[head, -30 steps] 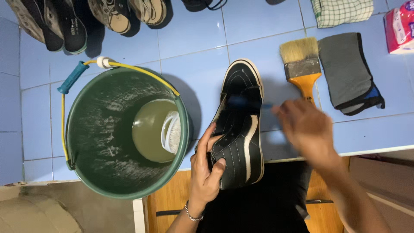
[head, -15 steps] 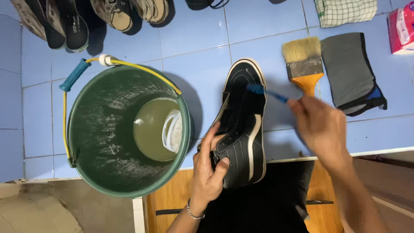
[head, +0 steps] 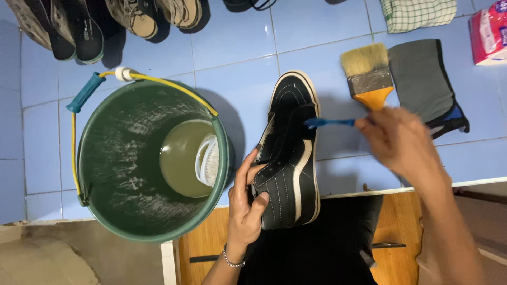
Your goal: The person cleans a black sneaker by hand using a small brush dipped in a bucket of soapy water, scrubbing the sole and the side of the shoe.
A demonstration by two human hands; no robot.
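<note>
Beside green bucket [head: 132, 158], left hand [head: 248, 203] clamped on black shoe [head: 290, 153], right hand [head: 398, 142] pinching blue brush [head: 327, 122].

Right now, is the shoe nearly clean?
Set up: the green bucket holds murky water and a white brush. In hand: the left hand grips the black shoe while the right hand holds a small blue brush against it. The paintbrush and grey cloth lie unused.

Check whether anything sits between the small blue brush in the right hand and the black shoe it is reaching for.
Nothing visible does. The right hand holds the blue brush with its head already at the black shoe. The left hand grips the shoe's opposite side, and the paintbrush lies off to the side.
</note>
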